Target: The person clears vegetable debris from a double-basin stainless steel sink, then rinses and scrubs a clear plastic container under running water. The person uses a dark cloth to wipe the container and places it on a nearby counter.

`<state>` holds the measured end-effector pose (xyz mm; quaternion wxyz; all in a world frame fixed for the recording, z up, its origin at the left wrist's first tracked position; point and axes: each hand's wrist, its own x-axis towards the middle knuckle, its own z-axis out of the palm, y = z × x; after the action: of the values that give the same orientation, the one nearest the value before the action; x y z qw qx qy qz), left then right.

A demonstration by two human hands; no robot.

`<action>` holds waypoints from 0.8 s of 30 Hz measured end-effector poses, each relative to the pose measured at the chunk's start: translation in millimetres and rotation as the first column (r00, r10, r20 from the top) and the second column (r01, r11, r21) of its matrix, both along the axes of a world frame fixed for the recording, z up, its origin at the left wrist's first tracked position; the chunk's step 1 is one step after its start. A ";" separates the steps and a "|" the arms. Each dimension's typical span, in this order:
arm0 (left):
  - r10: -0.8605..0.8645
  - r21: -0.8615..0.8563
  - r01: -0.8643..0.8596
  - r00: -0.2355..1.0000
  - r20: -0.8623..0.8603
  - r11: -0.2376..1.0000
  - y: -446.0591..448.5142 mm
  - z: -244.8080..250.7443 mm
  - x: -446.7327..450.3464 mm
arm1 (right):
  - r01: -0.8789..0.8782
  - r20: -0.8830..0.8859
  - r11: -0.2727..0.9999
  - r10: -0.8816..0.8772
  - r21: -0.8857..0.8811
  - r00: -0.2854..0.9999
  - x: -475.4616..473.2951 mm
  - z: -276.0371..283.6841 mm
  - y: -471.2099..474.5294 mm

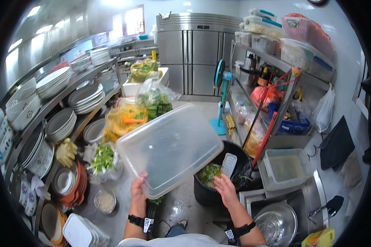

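My left hand (138, 189) grips the near left corner of a large translucent plastic container lid (170, 151). The lid is tilted in front of me and covers part of the floor behind it. My right hand (225, 190) holds nothing. Its fingers are extended, close to the near side of a black waste bin (201, 193) in the picture. Inside that bin lie green vegetable scraps (211, 174) and a white plastic tray (229, 165). To the left of the lid, chopped greens (102, 159) rest in a plastic bag on the steel counter (117, 210).
A metal bowl (105, 201) stands on the left counter, below shelves of stacked plates (86, 95). At right are a sink holding a steel basin (275, 223), a clear plastic box (286, 168) and a red pole (265, 140). A blue fan (221, 98) stands beyond the bin.
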<state>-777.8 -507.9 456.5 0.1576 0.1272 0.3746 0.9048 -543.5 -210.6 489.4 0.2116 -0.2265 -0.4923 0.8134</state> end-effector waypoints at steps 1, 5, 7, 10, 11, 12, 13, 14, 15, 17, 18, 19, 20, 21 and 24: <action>0.050 -0.013 -0.050 0.998 -0.040 0.999 -3.1 -3.7 -25.9 | 0.033 0.058 0.999 -0.031 -0.022 0.998 -10.3 -4.0 5.5; 0.216 0.035 -0.220 0.971 0.100 0.975 -20.2 -12.1 -140.3 | 0.133 0.213 0.991 -0.127 -0.015 0.969 -39.3 -34.3 29.4; 0.059 0.114 -0.069 0.994 0.090 0.991 -25.3 -8.3 -196.0 | 0.198 0.298 0.980 -0.194 0.019 0.935 -41.3 -50.3 42.5; 0.280 -0.183 -0.291 0.956 -0.084 0.939 -15.7 -13.8 -263.2 | 0.322 0.375 0.947 -0.306 0.023 0.875 -29.0 -66.4 62.7; 0.292 -0.271 -0.392 0.892 -0.344 0.879 -12.3 -23.3 -279.7 | 0.355 0.414 0.934 -0.335 0.029 0.846 -21.9 -69.5 69.0; 0.287 -0.371 -0.457 0.856 -0.429 0.808 -9.9 -35.6 -296.7 | 0.394 0.446 0.919 -0.361 0.022 0.819 -13.4 -71.6 75.6; 0.236 -0.378 -0.369 0.905 -0.354 0.849 -9.9 -38.1 -327.0 | 0.431 0.447 0.902 -0.397 0.030 0.801 -2.9 -73.0 80.9; 0.267 -0.417 -0.296 0.955 -0.129 0.859 -10.0 -43.5 -354.5 | 0.483 0.472 0.874 -0.446 0.049 0.760 7.4 -74.4 85.9; 0.311 -0.411 -0.197 0.922 0.232 0.890 -10.4 -49.1 -379.7 | 0.523 0.483 0.849 -0.488 0.071 0.727 18.2 -75.4 92.1; 0.341 -0.608 -0.157 0.918 0.200 0.778 -9.2 -70.7 -404.0 | 0.649 0.458 0.760 -0.590 0.036 0.665 43.4 -77.2 105.6; 0.367 -0.641 -0.166 0.910 0.192 0.749 -7.3 -80.2 -406.6 | 0.694 0.426 0.719 -0.644 0.052 0.635 57.9 -78.6 112.6; 0.394 -0.672 -0.178 0.901 0.182 0.718 -4.6 -89.1 -403.5 | 0.735 0.408 0.674 -0.694 0.079 0.593 72.9 -80.6 118.9; 0.388 -0.663 -0.166 0.900 0.201 0.730 1.4 -95.6 -395.7 | 0.764 0.385 0.638 -0.732 0.098 0.562 87.8 -82.8 128.1; 0.385 -0.653 -0.158 0.897 0.219 0.740 10.6 -101.4 -384.3 | 0.787 0.382 0.602 -0.764 0.134 0.520 102.4 -85.7 139.0; 0.390 -0.627 -0.160 0.887 0.247 0.762 37.5 -106.8 -341.5 | 0.869 0.386 0.458 -0.848 0.186 0.364 146.9 -99.6 177.5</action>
<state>-1119.3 -470.4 349.7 0.1185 -0.1552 0.6158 0.7633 -396.6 -33.1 389.8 0.4847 -0.6255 -0.3149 0.5241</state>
